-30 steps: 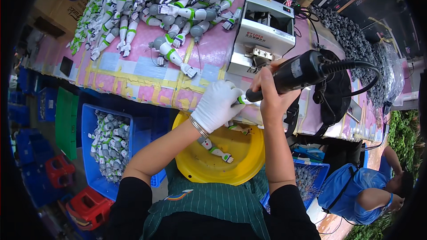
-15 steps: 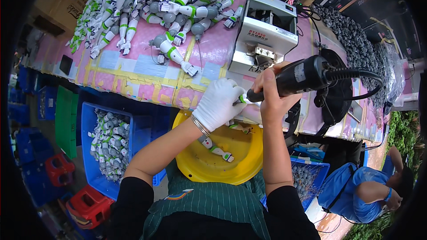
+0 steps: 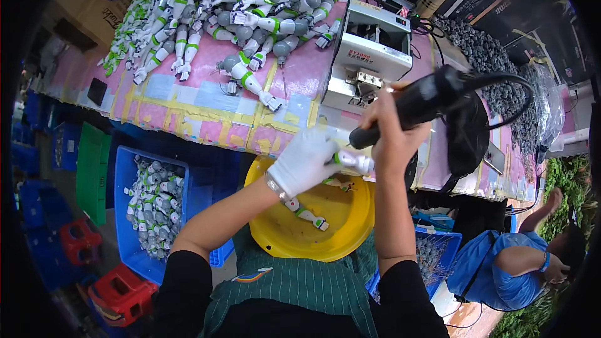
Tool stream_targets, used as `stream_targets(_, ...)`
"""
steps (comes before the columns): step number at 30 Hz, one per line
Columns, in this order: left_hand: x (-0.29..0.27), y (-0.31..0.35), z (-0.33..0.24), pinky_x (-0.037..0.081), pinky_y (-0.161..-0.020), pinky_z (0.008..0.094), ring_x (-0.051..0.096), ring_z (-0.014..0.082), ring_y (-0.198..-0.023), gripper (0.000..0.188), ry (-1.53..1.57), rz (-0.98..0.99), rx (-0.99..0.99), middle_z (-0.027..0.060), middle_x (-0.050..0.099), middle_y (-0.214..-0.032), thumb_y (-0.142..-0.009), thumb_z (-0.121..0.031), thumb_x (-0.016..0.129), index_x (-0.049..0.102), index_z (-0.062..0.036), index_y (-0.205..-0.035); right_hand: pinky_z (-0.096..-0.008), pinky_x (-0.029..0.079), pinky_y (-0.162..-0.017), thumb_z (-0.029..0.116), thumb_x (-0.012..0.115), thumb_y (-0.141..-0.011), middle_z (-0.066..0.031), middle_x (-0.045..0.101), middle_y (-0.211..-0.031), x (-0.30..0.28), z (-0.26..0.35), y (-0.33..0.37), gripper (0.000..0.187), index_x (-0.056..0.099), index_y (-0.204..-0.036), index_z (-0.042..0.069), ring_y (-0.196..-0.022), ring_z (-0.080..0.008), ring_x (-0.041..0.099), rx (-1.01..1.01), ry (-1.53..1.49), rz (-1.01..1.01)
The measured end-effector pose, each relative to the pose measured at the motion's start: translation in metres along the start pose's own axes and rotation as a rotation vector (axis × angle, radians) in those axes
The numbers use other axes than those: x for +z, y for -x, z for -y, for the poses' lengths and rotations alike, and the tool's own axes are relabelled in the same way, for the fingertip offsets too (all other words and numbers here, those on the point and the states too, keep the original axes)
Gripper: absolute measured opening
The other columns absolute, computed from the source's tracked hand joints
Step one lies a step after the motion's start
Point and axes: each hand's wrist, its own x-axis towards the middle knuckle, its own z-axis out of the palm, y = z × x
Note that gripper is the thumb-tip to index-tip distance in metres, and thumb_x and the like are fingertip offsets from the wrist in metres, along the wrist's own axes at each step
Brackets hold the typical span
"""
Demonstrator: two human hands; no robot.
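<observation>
the white-and-green toy arm [image 3: 357,161] sits over the rim of the yellow tub [image 3: 275,231], the gloved left hand's [image 3: 304,159] fingers pinching its green-ringed end. the right hand's [image 3: 395,134] bare fingers wrap the black driver [image 3: 422,97], its tip just above the arm. the arm looks light, stiff and smooth, probably a bit slippery under a glove; the ringed end seems the surest hold. the tub holds a few loose limbs; the left crate [image 3: 123,200] is heaped with grey, white and green parts; the right crate's [image 3: 449,242] thin pieces are hard to make out.
</observation>
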Motion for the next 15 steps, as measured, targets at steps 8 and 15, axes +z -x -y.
stream_targets(8, -0.073, 0.002, 0.045, 0.047, -0.077, 0.0461, 0.058, 0.0345, -0.087, 0.018, -0.355, -0.179, 0.101, 0.0148, 0.058, -0.09, -0.073, -0.011, 0.063, 0.062, -0.0058, -0.09, -0.029, 0.047, -0.053, 0.001, 0.061, -0.09, -0.0073, 0.054, -0.059, 0.0, 0.019, -0.058, 0.019, 0.05, -0.103, -0.006, -0.048, -0.0142, 0.052, -0.266, -0.008, -0.058)
stream_targets(15, -0.116, -0.018, 0.145, 0.045, -0.089, 0.0475, 0.06, 0.031, -0.094, 0.027, -0.689, -0.253, 0.198, 0.0104, 0.062, -0.095, -0.076, -0.005, 0.058, 0.067, -0.0089, -0.101, -0.0253, 0.046, -0.054, 0.002, 0.065, -0.088, -0.0048, 0.055, -0.06, 0.023, 0.009, -0.066, 0.013, 0.054, -0.094, -0.003, -0.051, -0.0124, 0.056, -0.303, 0.036, -0.06)
